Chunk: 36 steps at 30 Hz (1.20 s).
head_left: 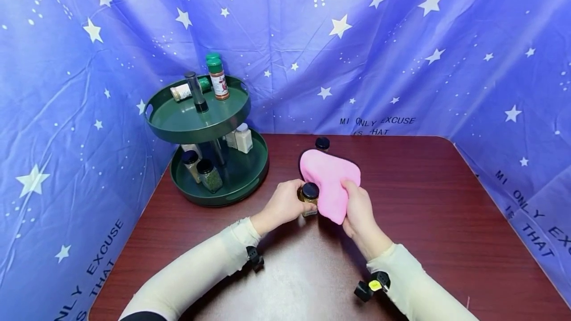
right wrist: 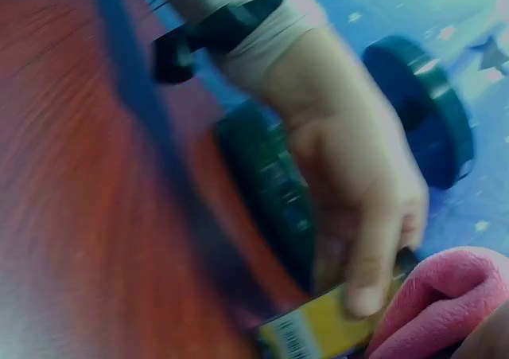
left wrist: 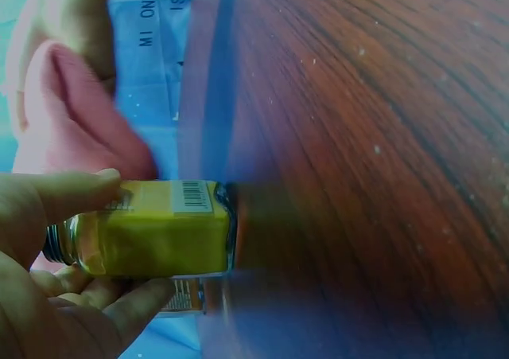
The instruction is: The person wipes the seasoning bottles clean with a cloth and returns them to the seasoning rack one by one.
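The left hand (head_left: 285, 204) is gripping a black-lidded jar (left wrist: 159, 232) with yellow contents near the middle of the table, the thumb pressing one side and fingers curling round the other; the jar's pale label (left wrist: 191, 197) is carrying a barcode (the smaller print is staying too blurred to read). The right hand (head_left: 360, 212) is pinching a pink cloth (head_left: 327, 177) with a dark edge, its thumb lying on top, and is holding it just beside the jar. A second black-lidded jar (head_left: 322, 143) is showing behind the cloth. On the upper tier of a green two-tier stand (head_left: 223, 118), a green-capped shaker (head_left: 219, 85) is standing with a red-and-white label, its brand too small to make out, and another shaker (head_left: 180, 92) is lying on its side. Black-lidded and white containers are sharing the lower tier. Underneath, the reddish-brown, wood-grained table (head_left: 446, 202) is reflecting light at its near side. Around it, a blue-violet curtain (head_left: 276, 19) is hanging, bearing pale stars and black lettering reading "MI ONLY EXCUSE IS THAT".
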Each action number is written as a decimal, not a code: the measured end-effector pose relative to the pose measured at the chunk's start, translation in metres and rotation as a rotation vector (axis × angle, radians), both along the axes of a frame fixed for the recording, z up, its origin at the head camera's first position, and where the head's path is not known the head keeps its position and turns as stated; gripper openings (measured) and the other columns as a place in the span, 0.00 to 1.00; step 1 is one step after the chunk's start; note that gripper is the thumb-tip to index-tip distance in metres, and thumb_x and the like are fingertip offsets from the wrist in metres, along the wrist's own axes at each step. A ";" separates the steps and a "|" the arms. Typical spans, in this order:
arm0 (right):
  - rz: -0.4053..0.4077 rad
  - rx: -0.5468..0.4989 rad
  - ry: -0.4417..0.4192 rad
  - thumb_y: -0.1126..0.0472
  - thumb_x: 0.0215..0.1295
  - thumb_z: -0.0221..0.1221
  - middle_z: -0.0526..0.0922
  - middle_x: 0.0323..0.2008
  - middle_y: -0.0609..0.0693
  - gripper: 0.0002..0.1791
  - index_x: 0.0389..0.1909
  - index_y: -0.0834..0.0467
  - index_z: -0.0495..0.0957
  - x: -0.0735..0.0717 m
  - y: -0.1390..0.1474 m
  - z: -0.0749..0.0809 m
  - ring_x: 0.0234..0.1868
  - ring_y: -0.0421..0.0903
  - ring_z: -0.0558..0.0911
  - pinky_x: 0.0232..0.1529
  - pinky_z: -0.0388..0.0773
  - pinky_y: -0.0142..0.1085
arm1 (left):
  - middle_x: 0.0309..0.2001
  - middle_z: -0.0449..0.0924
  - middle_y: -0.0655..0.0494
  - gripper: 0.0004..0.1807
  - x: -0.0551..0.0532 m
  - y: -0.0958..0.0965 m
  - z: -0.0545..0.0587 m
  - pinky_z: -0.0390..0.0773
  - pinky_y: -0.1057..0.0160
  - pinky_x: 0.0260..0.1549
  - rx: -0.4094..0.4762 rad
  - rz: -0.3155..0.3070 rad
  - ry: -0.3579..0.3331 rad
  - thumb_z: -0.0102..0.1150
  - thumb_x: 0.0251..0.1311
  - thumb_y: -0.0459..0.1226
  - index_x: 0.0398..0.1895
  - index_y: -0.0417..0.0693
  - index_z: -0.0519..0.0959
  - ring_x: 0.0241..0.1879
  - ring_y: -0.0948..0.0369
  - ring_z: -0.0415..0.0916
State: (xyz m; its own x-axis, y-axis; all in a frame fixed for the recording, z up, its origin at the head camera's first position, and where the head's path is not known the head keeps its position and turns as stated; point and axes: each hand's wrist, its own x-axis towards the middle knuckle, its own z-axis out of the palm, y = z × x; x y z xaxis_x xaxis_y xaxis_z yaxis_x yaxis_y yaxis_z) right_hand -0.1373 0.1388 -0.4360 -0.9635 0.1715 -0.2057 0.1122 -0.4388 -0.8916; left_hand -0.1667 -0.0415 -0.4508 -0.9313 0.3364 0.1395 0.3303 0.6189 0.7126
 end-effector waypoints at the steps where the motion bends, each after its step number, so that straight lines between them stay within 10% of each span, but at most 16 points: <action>1: 0.000 -0.031 0.013 0.60 0.76 0.48 0.84 0.25 0.44 0.08 0.38 0.59 0.74 0.001 0.001 0.004 0.27 0.38 0.84 0.29 0.83 0.33 | 0.32 0.85 0.61 0.18 0.000 0.000 0.000 0.77 0.67 0.35 0.001 0.001 -0.005 0.82 0.45 0.42 0.38 0.49 0.83 0.33 0.65 0.78; 6: 0.014 -0.084 0.009 0.60 0.77 0.47 0.84 0.25 0.45 0.10 0.36 0.57 0.74 0.002 0.002 0.007 0.26 0.39 0.85 0.28 0.83 0.34 | 0.32 0.85 0.61 0.19 0.000 -0.001 0.000 0.78 0.68 0.36 -0.009 0.007 -0.006 0.82 0.45 0.42 0.38 0.49 0.83 0.33 0.65 0.78; 14: 0.046 0.112 -0.124 0.59 0.75 0.49 0.81 0.23 0.41 0.09 0.39 0.60 0.73 -0.007 -0.004 -0.033 0.26 0.35 0.80 0.32 0.81 0.29 | 0.32 0.86 0.60 0.19 -0.001 -0.001 0.000 0.78 0.67 0.35 -0.034 -0.002 0.016 0.82 0.45 0.42 0.37 0.49 0.83 0.33 0.64 0.79; 25: 0.007 -0.044 -0.004 0.59 0.76 0.49 0.84 0.26 0.44 0.08 0.38 0.57 0.74 0.002 0.003 0.012 0.27 0.38 0.84 0.29 0.82 0.33 | 0.33 0.86 0.61 0.19 0.002 0.001 -0.002 0.78 0.68 0.36 -0.029 -0.006 0.005 0.82 0.46 0.43 0.39 0.49 0.83 0.33 0.65 0.79; 36: 0.001 0.099 -0.122 0.60 0.74 0.51 0.82 0.23 0.41 0.09 0.34 0.57 0.75 -0.004 -0.003 -0.031 0.26 0.36 0.80 0.32 0.80 0.29 | 0.33 0.86 0.60 0.18 -0.001 0.002 -0.001 0.78 0.68 0.36 -0.027 -0.008 0.026 0.82 0.46 0.41 0.38 0.49 0.83 0.33 0.65 0.79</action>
